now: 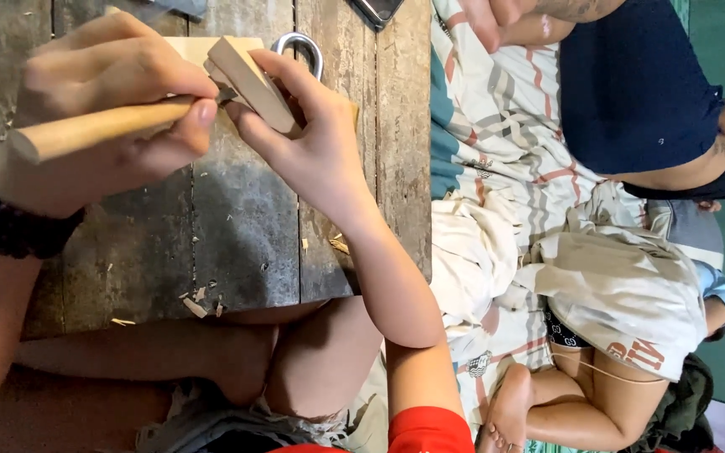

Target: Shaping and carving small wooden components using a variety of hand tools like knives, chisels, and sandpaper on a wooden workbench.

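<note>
- My left hand (102,109) is closed around one wooden tool handle (86,130); its working end meets the wood under my fingers, where I cannot make out the blade.
- My right hand (312,138) grips one pale wooden block (249,80), tilted and raised just above the tabletop (245,218), fingers curled over its far side.
- One flat, light wooden board (190,46) lies beneath the block, mostly covered by both hands.
- One metal ring (299,46), seemingly part of a clamp, rises just behind the block; my right fingers hide its lower half.
- A band of dark beads (2,226) circles my left wrist.
- Several wood shavings (199,302) lie scattered near the tabletop's near edge, with a few more beside my right wrist.
- One dark flat object (375,8), possibly a phone, is cut off at the top edge.
- My bare knees (295,361) sit below the tabletop.
- Two other people lie on a patterned sheet (497,126) to the right: one in a dark blue top (631,84), one under a cream cloth (614,285) with a bare foot (509,411) showing.
</note>
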